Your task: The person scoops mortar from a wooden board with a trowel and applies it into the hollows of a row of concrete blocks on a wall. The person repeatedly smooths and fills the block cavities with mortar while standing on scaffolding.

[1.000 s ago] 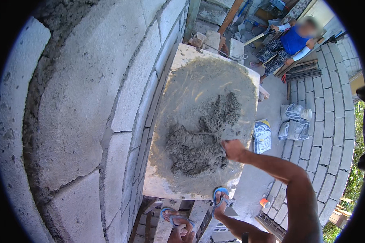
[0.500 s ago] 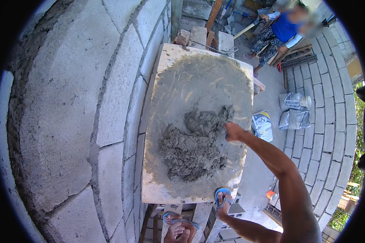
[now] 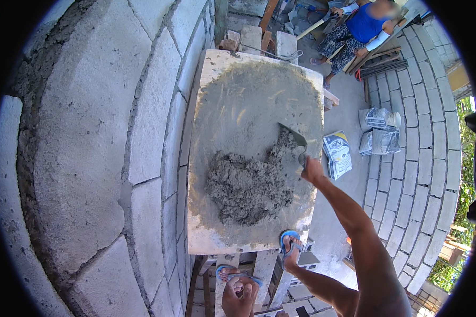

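My right hand [image 3: 313, 170] is wrapped round the handle of a trowel [image 3: 297, 134], over the right part of a wooden board [image 3: 206, 240]. The trowel's blade is tilted on its edge, against the upper right end of a heap of wet grey mortar [image 3: 248, 187]. Part of the blade is hidden by mortar. A thin grey smear of mortar coats much of the board around the heap. Low in the view, my left hand [image 3: 238, 298] is held above my left foot with its fingers curled in, and nothing shows in it.
My feet, in blue flip-flops [image 3: 290, 236], stand on planks [image 3: 262, 282] at the board's near edge. A block wall [image 3: 150, 121] runs close on the left. Bags [image 3: 337, 154] lie on the floor to the right. A person [image 3: 362, 31] sits at the far right.
The trowel, blurred before, has moved right from the top of the heap to its upper right end. My right hand has shifted slightly right. The left hand stays low and curled.
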Available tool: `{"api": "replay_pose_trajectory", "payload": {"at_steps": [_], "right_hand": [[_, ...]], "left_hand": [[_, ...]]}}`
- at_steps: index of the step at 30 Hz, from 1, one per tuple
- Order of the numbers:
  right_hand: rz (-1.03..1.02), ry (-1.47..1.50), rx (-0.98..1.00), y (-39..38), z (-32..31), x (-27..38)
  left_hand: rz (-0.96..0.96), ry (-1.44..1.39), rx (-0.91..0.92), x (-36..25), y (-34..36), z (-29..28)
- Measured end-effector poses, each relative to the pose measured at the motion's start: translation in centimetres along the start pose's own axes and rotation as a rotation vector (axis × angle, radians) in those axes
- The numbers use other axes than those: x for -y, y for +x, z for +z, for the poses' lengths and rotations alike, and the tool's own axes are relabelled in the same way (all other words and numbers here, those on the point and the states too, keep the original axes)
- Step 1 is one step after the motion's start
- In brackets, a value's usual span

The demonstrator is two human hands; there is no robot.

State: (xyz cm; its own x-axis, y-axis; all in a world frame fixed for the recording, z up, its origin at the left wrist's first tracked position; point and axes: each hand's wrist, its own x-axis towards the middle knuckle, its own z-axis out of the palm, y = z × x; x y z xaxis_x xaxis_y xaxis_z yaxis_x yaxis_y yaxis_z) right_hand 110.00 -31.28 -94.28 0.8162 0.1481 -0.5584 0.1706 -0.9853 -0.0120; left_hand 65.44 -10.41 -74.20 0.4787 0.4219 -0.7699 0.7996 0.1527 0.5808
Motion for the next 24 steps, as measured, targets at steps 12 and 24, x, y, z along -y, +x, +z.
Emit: {"api": "replay_pose_trajectory", "payload": {"at_steps": [12,24], "right_hand": [[0.220,0.136,-0.293,-11.7,1.3,-4.1],[0.198,0.682,-0.197,-31.3,8.6,4.5]], "left_hand": [[0.034,0.172,0.128,-2.1,-1.3,1.3],[-0.046,-0.037,0.167,0.5,-2.7,3.1]]}}
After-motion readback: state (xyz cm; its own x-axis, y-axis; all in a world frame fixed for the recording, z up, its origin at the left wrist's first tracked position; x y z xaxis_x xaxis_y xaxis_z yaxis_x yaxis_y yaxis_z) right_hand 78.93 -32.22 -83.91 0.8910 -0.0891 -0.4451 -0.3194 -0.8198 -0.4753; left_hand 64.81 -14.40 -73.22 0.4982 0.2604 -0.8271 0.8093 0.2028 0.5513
